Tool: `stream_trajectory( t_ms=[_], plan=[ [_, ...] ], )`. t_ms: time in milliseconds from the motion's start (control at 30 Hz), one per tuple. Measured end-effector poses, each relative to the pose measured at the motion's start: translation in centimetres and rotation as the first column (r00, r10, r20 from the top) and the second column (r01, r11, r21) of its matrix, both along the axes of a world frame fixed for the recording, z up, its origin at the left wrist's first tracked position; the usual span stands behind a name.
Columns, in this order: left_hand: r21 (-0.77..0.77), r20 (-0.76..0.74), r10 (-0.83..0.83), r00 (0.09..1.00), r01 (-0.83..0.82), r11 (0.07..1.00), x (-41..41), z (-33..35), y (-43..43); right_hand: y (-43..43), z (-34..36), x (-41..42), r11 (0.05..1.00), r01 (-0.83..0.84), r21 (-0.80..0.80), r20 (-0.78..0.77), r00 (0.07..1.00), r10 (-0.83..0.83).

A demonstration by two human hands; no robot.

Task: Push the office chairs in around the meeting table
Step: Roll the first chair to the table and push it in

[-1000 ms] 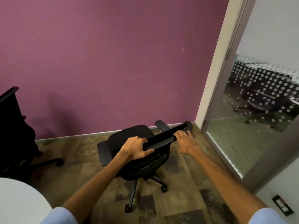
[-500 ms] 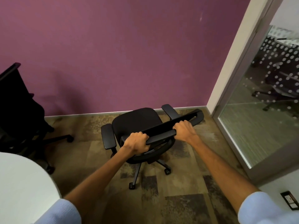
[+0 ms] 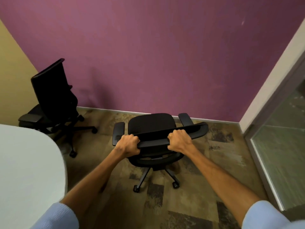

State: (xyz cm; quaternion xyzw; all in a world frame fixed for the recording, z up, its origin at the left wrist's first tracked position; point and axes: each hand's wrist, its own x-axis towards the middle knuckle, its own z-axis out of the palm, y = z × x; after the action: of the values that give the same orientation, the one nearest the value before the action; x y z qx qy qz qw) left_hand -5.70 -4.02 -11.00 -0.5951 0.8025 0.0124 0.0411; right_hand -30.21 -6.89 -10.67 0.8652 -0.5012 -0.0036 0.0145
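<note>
Both your hands are clamped on the top rail of the black office chair's backrest (image 3: 171,133). Your left hand (image 3: 127,145) is curled into a fist around the rail's left end, knuckles up; your right hand (image 3: 179,140) is wrapped around the rail a little past its middle, with bare rail showing between the two fists. The rail is a smooth, slightly curved black bar that runs on beyond your right hand to a rounded corner.

The office chair (image 3: 151,123) stands directly ahead of your hands, its padded, rounded-square fabric seat facing away from you toward the purple wall (image 3: 165,55). One flat, oblong armrest (image 3: 118,133) sits just left of your left hand, the other (image 3: 185,119) beyond your right hand. Below your hands the black star base (image 3: 155,177) spreads its spokes to small castors on the floor (image 3: 206,162), which is carpeted in mottled brown and tan square tiles.

To the left of your left arm lies the rounded edge of the white tabletop (image 3: 29,162), smooth and plain; the chair you hold is apart from it. Beyond that edge, well to the left of your left hand, a second black chair (image 3: 54,100) with a tall backrest stands near the corner where the purple wall meets a yellow wall (image 3: 11,63). To the right of your right arm runs a glass panel (image 3: 280,142) in a grey frame. Light blue ribbed sleeves (image 3: 57,217) are pushed up on both forearms.
</note>
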Motion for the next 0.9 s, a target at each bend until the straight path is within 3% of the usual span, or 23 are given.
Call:
stream_trajectory(
  t_ms=[467,900],
  plan=[
    [-0.099,-0.012,0.173,0.985,-0.173,0.980,-2.5,-1.3,-6.2,-10.8,-0.3,-1.9,0.982,-0.184,-0.035,0.013,0.983,0.185],
    [-0.052,0.006,0.411,0.912,-0.410,0.911,-5.6,-1.1,-12.6,-23.3,-0.7,-2.0,0.911,-0.410,-0.038,0.021,0.911,0.411]
  ],
)
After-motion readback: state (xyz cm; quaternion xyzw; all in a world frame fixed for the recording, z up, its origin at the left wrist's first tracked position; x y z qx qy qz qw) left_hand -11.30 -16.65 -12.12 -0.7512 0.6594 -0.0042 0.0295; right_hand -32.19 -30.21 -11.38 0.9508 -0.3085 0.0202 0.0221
